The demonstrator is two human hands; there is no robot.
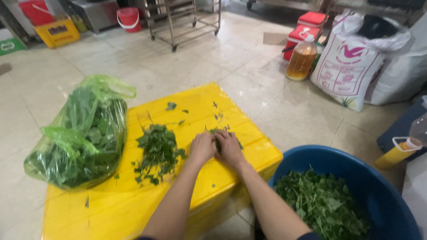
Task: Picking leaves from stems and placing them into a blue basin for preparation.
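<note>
Both hands meet at the middle of the upturned yellow plastic crate [133, 209] that serves as a counter. The left hand [202, 148] and right hand [229, 149] lie side by side, knuckles up, touching. Their fingers are curled together over a small sprig of green leafy herb [219, 132]; only its dark tips show past the knuckles, on the far side. Whether each hand truly pinches a stem I cannot tell.

Step in hand, as I judge it: working one sprig apart, leaf from stem. The next move would call for a light pull with the fingertips, since the leaves look thin and easily bruised.

Just left of the hands lies a loose heap of picked green leaves [158, 153], ragged and matte, with stray bits scattered across the ribbed, glossy crate top. Further left, a translucent green plastic bag [82, 133] slumps half on the crate, crinkled and shiny, stuffed with more greens. Near right, a round blue plastic tub [311, 155] on the pale tiled floor [249, 66] holds a deep pile of the same leafy stuff.

Far right: a clear jug of amber liquid [301, 58], a white woven sack [349, 64], red boxes [304, 31]. Far left: a red bucket [129, 18] and a small yellow crate [58, 31].
</note>
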